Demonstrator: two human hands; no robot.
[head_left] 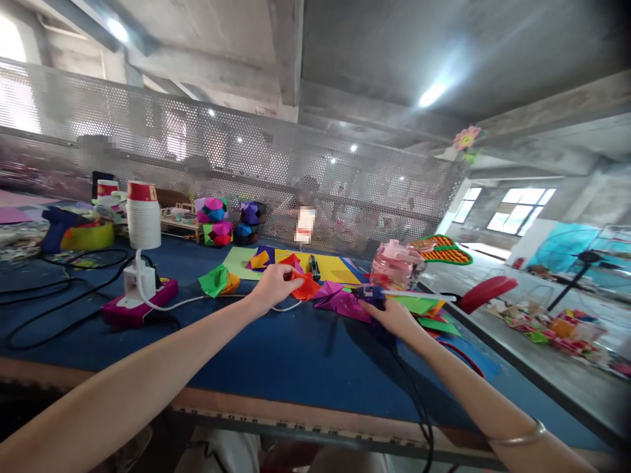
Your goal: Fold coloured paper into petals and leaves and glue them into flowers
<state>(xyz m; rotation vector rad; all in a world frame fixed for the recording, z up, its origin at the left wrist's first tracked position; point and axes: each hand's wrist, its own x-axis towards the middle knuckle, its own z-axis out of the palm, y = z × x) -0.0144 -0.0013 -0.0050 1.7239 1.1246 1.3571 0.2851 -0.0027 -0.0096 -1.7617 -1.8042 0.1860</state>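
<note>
My left hand [270, 287] reaches over the blue table and pinches a folded orange paper piece [306, 288] between thumb and fingers. To its right, my right hand [393, 316] is closed around a dark blue glue gun [371, 294]. A long white glue stick [421, 295] juts out of the gun toward the right. Folded purple paper [339, 299] lies between the two hands, close to the gun's front; whether they touch I cannot tell. Left of my left hand sits a green and orange folded paper piece [215, 282]. A small dark stapler [314, 267] rests on yellow paper [338, 268].
A white charger stands in a magenta power strip [133, 309], with cables trailing. Stacked paper cups [144, 220], colourful paper balls [217, 220] and a pink clear jug [394, 263] line the back. Behind runs a perforated metal screen [266, 177]. Another blue glue gun [53, 230] is far left.
</note>
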